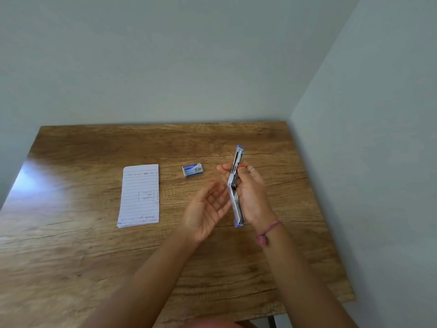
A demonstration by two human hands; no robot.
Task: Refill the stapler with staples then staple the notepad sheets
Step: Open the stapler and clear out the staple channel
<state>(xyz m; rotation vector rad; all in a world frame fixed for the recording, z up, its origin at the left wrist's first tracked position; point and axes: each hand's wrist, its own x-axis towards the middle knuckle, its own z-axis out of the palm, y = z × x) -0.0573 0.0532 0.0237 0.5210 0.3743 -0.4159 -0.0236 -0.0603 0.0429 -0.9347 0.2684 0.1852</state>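
Lower centre of the frame: both forearms rise from the bottom edge over the wooden table.

The left hand is empty, palm up, fingers loosely spread and slightly blurred. It sits just left of the stapler, apart from it — likely freed to fetch staples.

The right hand is closed around the stapler, thumb and fingers pinching it at mid-length; a ring and a pink wrist cord show. The stapler is swung fully open, its two arms making one long strip running from centre-right up towards the far side, channel side turned left. Judged purpose: to expose the magazine for loading. Whether the channel holds any staples cannot be told.

Further up, just left of the fingertips, the staple box lies flat on the table, within easy reach of the free hand.

Left of centre, the notepad sheets lie flat in a squared stack, well apart from both hands — unstapled, waiting.

Status: refill step under way, staples not yet inserted.
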